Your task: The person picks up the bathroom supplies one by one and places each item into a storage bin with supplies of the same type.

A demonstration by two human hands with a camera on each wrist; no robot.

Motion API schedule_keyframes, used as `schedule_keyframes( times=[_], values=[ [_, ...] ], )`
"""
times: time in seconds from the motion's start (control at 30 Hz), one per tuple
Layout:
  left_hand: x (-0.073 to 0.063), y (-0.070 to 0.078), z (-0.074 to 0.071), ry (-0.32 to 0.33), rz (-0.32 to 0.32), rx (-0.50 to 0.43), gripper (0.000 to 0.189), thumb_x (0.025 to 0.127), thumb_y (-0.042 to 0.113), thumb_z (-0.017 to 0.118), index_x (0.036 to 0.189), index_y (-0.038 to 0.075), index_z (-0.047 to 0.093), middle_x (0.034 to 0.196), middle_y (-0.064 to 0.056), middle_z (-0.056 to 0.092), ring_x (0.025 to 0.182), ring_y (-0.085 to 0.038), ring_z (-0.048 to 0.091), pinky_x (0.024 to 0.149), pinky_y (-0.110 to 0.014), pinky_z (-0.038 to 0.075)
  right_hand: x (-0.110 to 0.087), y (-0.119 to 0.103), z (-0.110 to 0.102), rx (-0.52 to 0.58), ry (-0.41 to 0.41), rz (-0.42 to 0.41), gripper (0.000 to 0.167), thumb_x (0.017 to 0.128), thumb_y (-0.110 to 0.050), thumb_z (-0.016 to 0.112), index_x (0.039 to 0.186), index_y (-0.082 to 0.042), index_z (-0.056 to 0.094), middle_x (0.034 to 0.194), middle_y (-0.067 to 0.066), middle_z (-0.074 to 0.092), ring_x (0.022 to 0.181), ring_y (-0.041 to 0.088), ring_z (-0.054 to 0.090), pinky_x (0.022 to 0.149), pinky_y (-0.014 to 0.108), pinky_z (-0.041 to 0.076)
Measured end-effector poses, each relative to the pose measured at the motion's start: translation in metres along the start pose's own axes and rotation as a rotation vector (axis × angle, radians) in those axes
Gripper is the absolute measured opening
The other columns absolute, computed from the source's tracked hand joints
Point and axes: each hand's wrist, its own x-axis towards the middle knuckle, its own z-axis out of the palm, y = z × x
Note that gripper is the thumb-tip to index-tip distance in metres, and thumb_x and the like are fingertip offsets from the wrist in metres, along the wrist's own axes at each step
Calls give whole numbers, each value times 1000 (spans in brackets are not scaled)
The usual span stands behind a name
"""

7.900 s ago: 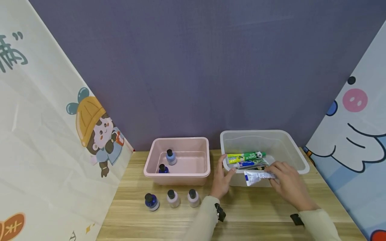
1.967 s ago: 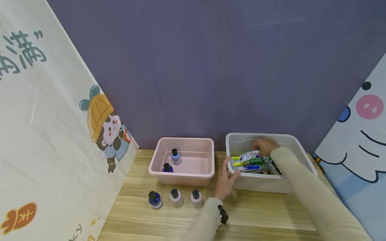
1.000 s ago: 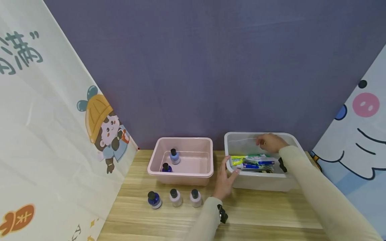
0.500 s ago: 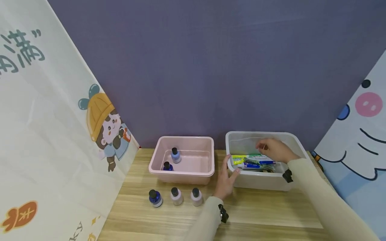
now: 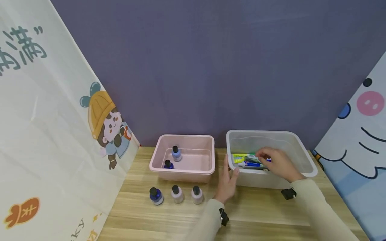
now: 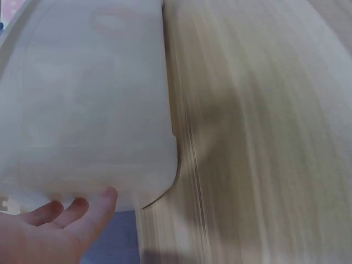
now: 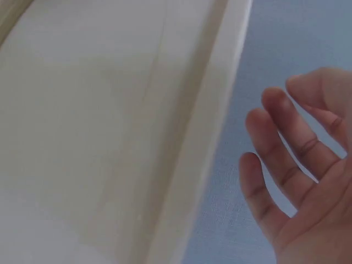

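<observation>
Where the table (image 5: 253, 221) comes closest, two cream sleeves reach in, the left sleeve (image 5: 206, 219) and the right sleeve (image 5: 319, 204), each with a small black device at the wrist. Just beyond, on the left, three black-capped bottles stand in a row, apart from one another: a dark blue bottle (image 5: 156, 196), a pale pink bottle (image 5: 177, 195) and a second pale one (image 5: 197, 195).

To their right, the left hand (image 5: 226, 185) rests against the near left corner of the white bin (image 5: 262, 181), its thumb on the front wall and its fingers spread away from it along the short side. The right hand (image 5: 278, 164) is over the front part of that bin, fingers loosely bent and separated; whether the fingertips touch the tubes below is hard to tell. Toward the bin's left end lie a blue-and-white tube (image 5: 250, 164) and, behind it, a yellow-and-green tube (image 5: 239, 158), both partly hidden.

Beside the white bin, a little to the left, sits the pink bin (image 5: 184, 173), with a small dark blue bottle (image 5: 168, 165) near its front wall and a light blue bottle (image 5: 176, 155) farther back, both upright.

Behind everything hangs a plain purplish-grey cloth (image 5: 193, 70), with cartoon-printed sheets (image 5: 45, 140) slanting away on either side.
</observation>
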Motion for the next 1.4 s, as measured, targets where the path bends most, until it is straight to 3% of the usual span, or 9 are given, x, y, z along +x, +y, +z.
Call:
schedule_keyframes(
  times=[0.17,0.27,0.4,0.57,0.77,0.9,1.1,1.27,1.4],
  values=[
    [-14,2,-8,-21,-1,10,72,106,49,46,164,36,6,166,-3,33,145,-25,45,119,-49,39,-12,-10,9,26,107,-3,18,88,-5,78,99,-20,74,92,-5,75,79,13,70,68,34,59],
    [-27,2,-14,-51,-22,39,68,104,43,54,163,27,22,157,-7,46,136,-30,53,110,-44,48,-18,-16,15,43,147,-2,20,87,-2,78,98,-19,74,88,-5,74,74,7,65,65,29,56],
    [-45,0,-25,-128,2,94,50,102,33,59,147,14,49,141,-11,61,123,-29,62,97,-32,54,-22,-29,24,111,182,14,21,87,1,76,97,-17,72,83,-3,73,68,-3,55,59,22,49],
    [-65,1,-41,-186,13,132,36,103,35,59,130,12,65,124,-7,71,110,-10,66,91,-24,54,-26,-51,43,195,223,76,17,89,1,73,98,-14,72,79,-6,68,67,-2,52,58,20,46],
    [-85,9,-62,-174,60,118,29,103,33,59,122,13,69,117,-7,74,106,-7,66,91,-27,56,-27,-73,66,284,281,133,11,92,-2,72,100,-10,72,75,-8,62,65,1,51,56,20,45],
    [-95,13,-76,-137,136,117,21,103,27,59,114,13,70,111,-7,75,102,-6,66,90,-31,57,-26,-84,80,318,294,109,14,91,0,71,99,-11,71,75,-8,63,64,-1,52,56,19,46],
    [-108,14,-98,-47,125,99,15,102,23,61,112,17,70,108,0,74,98,-5,66,88,-29,58,-25,-101,98,386,261,129,14,92,-3,72,102,-13,71,80,-8,66,70,-2,57,60,20,52],
    [-116,10,-121,109,75,93,10,99,17,66,107,17,71,102,3,75,92,-5,67,85,-26,57,-20,-113,116,432,218,183,10,92,-5,72,101,-12,71,81,-6,68,72,0,59,63,21,55],
    [-117,6,-138,241,56,94,10,96,14,69,105,11,73,101,-3,76,91,-6,67,83,-25,57,-14,-120,132,428,151,232,15,93,-8,73,107,-10,72,85,-6,68,75,2,60,67,21,55]
  ],
)
